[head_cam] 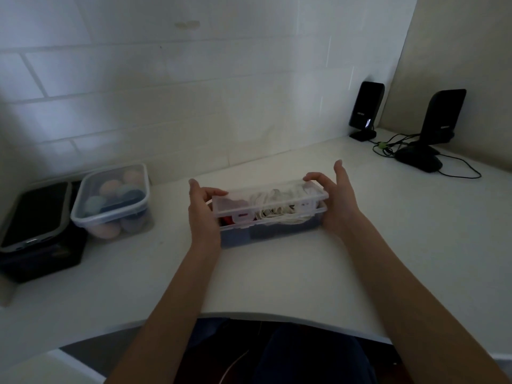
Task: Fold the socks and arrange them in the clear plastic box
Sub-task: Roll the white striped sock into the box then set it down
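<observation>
In front of you a white, smooth tabletop (277, 278) carries a clear plastic box (270, 228) of socks at its middle. To your left stand a lidded clear tub (110, 202) of coloured balls and a black case (41, 253); far right, two black speakers (365, 109) with cables.

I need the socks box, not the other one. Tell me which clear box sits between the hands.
The long narrow clear box at centre, white and red fabric inside; the squarer tub holding round coloured items stands apart, left.

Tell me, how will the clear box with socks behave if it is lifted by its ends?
The clear box probably feels light, holding only socks. Its lid sits raised, so it may slip off. The hands look able to carry it.
</observation>
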### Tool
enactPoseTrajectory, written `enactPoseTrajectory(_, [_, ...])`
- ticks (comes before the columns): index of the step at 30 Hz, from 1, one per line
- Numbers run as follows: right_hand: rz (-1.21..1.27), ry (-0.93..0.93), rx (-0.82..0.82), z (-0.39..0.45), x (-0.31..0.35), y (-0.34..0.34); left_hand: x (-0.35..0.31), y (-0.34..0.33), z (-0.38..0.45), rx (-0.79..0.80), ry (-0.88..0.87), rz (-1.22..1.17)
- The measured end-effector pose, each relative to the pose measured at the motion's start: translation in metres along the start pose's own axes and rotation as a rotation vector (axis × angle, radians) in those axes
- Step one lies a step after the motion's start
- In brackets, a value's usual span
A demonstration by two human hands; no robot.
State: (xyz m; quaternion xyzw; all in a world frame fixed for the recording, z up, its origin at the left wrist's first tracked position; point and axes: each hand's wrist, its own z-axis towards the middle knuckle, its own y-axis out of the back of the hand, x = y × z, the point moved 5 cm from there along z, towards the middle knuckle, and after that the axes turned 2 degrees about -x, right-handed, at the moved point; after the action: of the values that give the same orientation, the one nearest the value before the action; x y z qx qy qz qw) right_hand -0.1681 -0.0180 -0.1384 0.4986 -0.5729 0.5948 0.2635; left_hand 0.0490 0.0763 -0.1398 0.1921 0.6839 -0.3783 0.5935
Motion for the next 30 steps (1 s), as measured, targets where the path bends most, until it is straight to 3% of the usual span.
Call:
enactPoseTrajectory(3, [-0.054, -0.048, 0.07, -0.008, 0.003, 0.001, -0.001, 0.002, -0.003, 0.111, 0.043, 0.034])
enactPoseTrajectory(8, [-0.253, 0.032, 0.253, -0.021, 0.001, -0.001, 0.004, 0.008, -0.016, 0.356, -0.043, 0.257])
enactPoseTrajectory(16, [-0.261, 0.069, 0.269, -0.029, -0.001, -0.001, -0.004, 0.013, -0.026, 0.358, -0.092, 0.339])
enactPoseTrajectory(18, [-0.399, 0.149, 0.228, -0.035, 0.001, -0.004, -0.007, 0.01, -0.029, 0.391, -0.156, 0.416])
enactPoseTrajectory(20, [-0.691, 0.367, 0.055, -0.039, 0.004, -0.007, -0.011, 0.008, -0.037, 0.363, -0.313, 0.523])
enactPoseTrajectory(22, [-1.054, 0.663, -0.171, -0.049, 0.006, -0.014, -0.017, 0.007, -0.047, 0.197, -0.625, 0.796])
enactPoseTrajectory(24, [-1.38, 0.844, -0.22, -0.058, 0.0, -0.025, -0.019, -0.004, -0.064, 0.091, -1.027, 1.088])
enactPoseTrajectory(26, [-1.58, 0.911, -0.155, -0.063, -0.009, -0.031, -0.013, -0.016, -0.075, 0.137, -1.267, 1.251])
enactPoseTrajectory(30, [-1.733, 1.032, -0.063, -0.066, -0.019, -0.04, -0.006, -0.012, -0.07, 0.114, -1.238, 1.396])
